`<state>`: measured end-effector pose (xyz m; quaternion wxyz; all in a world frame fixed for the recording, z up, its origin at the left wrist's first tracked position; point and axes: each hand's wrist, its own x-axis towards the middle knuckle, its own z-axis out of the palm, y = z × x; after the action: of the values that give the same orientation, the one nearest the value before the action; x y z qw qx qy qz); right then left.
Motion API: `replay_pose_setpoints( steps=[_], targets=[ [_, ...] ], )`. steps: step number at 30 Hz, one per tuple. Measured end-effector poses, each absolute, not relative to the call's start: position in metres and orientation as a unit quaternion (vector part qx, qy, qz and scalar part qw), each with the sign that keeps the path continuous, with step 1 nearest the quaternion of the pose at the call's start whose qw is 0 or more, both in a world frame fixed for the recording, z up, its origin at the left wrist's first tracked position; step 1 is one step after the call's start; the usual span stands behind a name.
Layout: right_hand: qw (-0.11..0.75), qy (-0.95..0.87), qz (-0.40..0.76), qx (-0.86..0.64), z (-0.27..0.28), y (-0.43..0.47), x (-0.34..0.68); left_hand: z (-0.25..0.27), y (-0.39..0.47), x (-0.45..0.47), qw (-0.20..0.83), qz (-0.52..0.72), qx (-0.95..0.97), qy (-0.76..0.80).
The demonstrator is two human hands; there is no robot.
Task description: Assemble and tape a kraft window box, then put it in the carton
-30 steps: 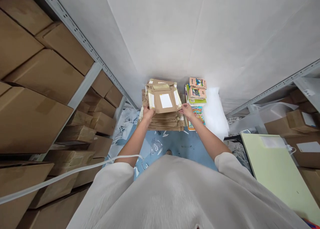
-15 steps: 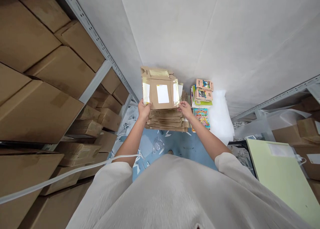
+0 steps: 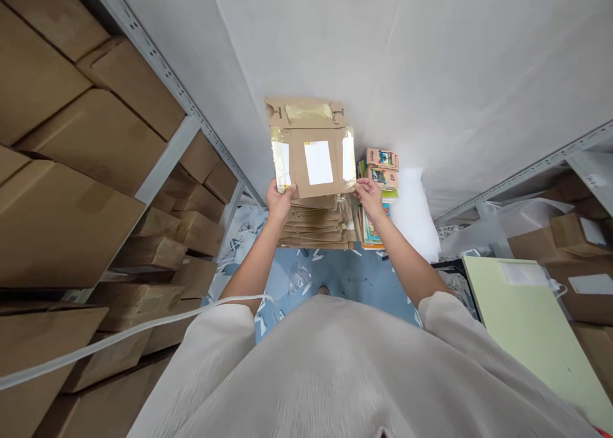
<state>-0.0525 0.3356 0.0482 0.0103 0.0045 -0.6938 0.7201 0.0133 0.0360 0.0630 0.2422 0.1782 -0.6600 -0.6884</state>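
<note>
Nearest, in the lower left of the frame, a flexible white plastic cord (image 3: 134,326) runs across the left arm and might snag it on a wide swing. Near the centre, the fingers of the left hand (image 3: 281,200) are closed on the lower left corner of a flattened brown cardboard box edged with glossy tape (image 3: 313,163); those of the right hand (image 3: 368,195) pinch its lower right corner. Held only there, its far flap could droop or buckle along the creases. The uneven stack of flat brown cardboard (image 3: 316,227) below could slide if bumped, and the colourful pile of books (image 3: 383,173), right of centre, could topple if the right forearm catches it.
</note>
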Motion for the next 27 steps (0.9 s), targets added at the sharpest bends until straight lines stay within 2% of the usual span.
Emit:
replay_pose_setpoints(
  steps=[6, 14, 20, 27],
  targets=[
    [0.104, -0.698, 0.707, -0.043, 0.061, 0.422, -0.036, 0.069, 0.116, -0.027, 0.163, -0.726, 0.106, -0.660],
    [0.191, -0.678, 0.682, -0.196, 0.052, 0.569, 0.044, 0.057, 0.279, -0.038, 0.024, -0.733, 0.001, -0.679],
    [0.251, -0.648, 0.650, -0.306, 0.034, 0.688, 0.141, 0.041, 0.431, -0.010, -0.092, -0.720, -0.068, -0.685],
    [0.273, -0.601, 0.617, -0.428, 0.004, 0.791, 0.276, 0.020, 0.592, 0.054, -0.231, -0.652, -0.114, -0.714]
  ],
)
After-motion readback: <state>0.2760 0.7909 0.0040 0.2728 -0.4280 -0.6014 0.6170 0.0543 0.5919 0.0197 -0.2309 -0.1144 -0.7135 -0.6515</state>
